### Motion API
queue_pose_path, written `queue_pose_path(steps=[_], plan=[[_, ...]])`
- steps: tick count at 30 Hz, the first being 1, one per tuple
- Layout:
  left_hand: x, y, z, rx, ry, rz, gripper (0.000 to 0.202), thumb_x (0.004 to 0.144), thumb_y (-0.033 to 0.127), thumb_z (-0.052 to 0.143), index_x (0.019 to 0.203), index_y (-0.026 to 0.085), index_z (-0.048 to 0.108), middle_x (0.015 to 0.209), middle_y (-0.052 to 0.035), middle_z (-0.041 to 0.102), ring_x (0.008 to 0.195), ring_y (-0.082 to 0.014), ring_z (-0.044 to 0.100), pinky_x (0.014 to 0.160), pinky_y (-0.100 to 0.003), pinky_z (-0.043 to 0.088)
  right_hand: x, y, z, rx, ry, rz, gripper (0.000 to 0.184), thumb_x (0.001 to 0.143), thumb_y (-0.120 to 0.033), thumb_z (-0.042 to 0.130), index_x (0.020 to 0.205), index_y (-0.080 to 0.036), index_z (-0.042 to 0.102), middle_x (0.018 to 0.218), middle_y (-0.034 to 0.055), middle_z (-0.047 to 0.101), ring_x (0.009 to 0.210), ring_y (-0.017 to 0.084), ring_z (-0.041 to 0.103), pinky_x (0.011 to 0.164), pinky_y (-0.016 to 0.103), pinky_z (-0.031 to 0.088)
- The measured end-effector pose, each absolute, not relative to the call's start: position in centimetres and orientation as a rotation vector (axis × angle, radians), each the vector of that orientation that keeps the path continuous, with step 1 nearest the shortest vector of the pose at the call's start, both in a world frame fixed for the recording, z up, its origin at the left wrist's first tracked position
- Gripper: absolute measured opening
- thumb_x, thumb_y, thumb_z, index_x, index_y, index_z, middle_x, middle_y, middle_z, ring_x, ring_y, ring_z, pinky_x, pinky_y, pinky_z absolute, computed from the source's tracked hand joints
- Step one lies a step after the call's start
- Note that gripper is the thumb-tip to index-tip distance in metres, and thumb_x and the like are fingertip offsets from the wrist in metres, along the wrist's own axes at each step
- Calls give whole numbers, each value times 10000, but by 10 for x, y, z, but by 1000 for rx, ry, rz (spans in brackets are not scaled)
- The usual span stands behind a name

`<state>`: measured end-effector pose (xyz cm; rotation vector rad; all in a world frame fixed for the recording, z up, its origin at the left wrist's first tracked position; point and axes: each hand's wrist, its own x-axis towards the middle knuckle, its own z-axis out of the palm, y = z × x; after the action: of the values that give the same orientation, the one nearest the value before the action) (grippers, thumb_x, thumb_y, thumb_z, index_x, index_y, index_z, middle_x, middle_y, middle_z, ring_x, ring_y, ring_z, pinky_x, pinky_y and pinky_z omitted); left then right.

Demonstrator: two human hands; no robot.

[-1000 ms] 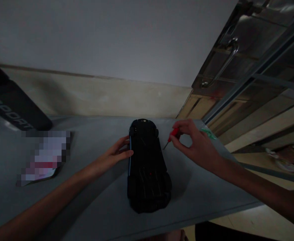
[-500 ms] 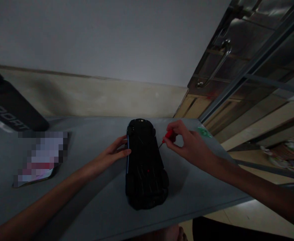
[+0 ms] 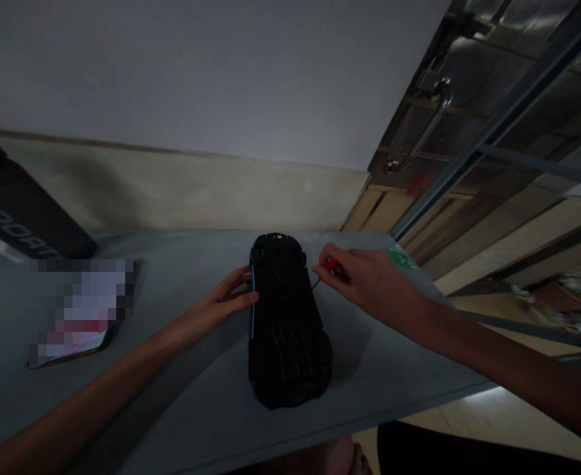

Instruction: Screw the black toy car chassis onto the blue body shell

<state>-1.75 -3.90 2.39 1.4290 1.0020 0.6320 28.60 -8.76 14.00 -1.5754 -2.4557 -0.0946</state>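
Observation:
A black toy car (image 3: 290, 310) lies upside down on the grey table (image 3: 186, 402), its underside and wheels facing up. My left hand (image 3: 232, 293) grips the car's left side, thumb on the edge of the underside and fingers along the flank. In my right hand (image 3: 352, 274) is a small screwdriver with a red handle (image 3: 331, 264), pinched between thumb and fingers. Its thin shaft slants down-left to the car's right edge. Whether the tip touches the car is too dark to tell.
A dark bottle (image 3: 28, 204) marked SPORT and a phone-like slab (image 3: 87, 303), partly pixelated, are at the left. Green crinkled plastic (image 3: 402, 258) lies by the table's right edge. A wall rises behind; a metal rack (image 3: 503, 119) stands at the right.
My right hand has turned and shifted slightly left with the screwdriver, its fingers now covering more of the red handle. My left hand and the car stay nearly in place.

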Motion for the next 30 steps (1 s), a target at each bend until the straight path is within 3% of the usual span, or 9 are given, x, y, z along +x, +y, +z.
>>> queue_pose_path(steps=[4,9,12,15,18,23,27,30], plan=[[-17,-37,21,1402,1012,632,934,878,672,836,1709,361,544,1777,-50,580,1735,-416,400,1413,-550,338,281,-89,148,-1599,-2570,-231,246,1199,-354,507,1104,-230,697,886,62,808,806,247,775,735,347,522],[-18,-37,20,1412,979,638,920,915,652,812,1733,364,506,1786,-74,572,1723,-424,415,1426,-580,304,278,-91,151,-1367,-2591,-142,228,1105,-160,481,1072,-228,697,1058,85,822,1002,255,790,984,406,563],[-17,-38,22,1411,980,635,899,928,671,801,1719,357,511,1807,-89,540,1726,-435,404,1430,-601,297,277,-92,151,-1461,-2547,-22,233,1119,-205,494,1219,-240,700,945,46,815,871,247,786,812,366,546],[-15,-38,25,1441,973,638,875,918,673,802,1678,326,541,1786,-108,564,1719,-453,408,1432,-632,293,274,-94,154,-1677,-2517,-12,280,1179,-299,449,1286,-253,704,816,18,791,710,236,736,663,342,445],[-14,-38,26,1445,973,635,828,925,669,783,1654,350,552,1773,-64,586,1722,-436,406,1419,-587,344,272,-94,157,-1775,-2468,-33,320,1183,-292,402,1209,-243,717,849,39,803,711,233,725,674,345,429],[-14,-40,28,1434,996,640,879,908,679,793,1673,337,529,1773,-68,585,1722,-431,408,1414,-565,360,277,-89,156,-1590,-2409,158,147,1054,-197,544,1079,-234,685,1011,56,813,861,216,751,805,337,514],[-15,-42,34,1430,993,631,911,913,654,799,1704,301,518,1773,-95,583,1722,-429,414,1416,-559,352,279,-87,155,-1620,-2408,184,186,1143,-291,527,1211,-242,694,857,13,797,768,213,750,747,324,498],[-14,-43,37,1427,1007,635,888,914,624,808,1700,312,536,1762,-88,597,1719,-432,421,1406,-569,363,276,-89,156,-1722,-2457,9,263,1181,-361,483,1179,-246,720,813,30,796,717,231,742,679,329,456]])
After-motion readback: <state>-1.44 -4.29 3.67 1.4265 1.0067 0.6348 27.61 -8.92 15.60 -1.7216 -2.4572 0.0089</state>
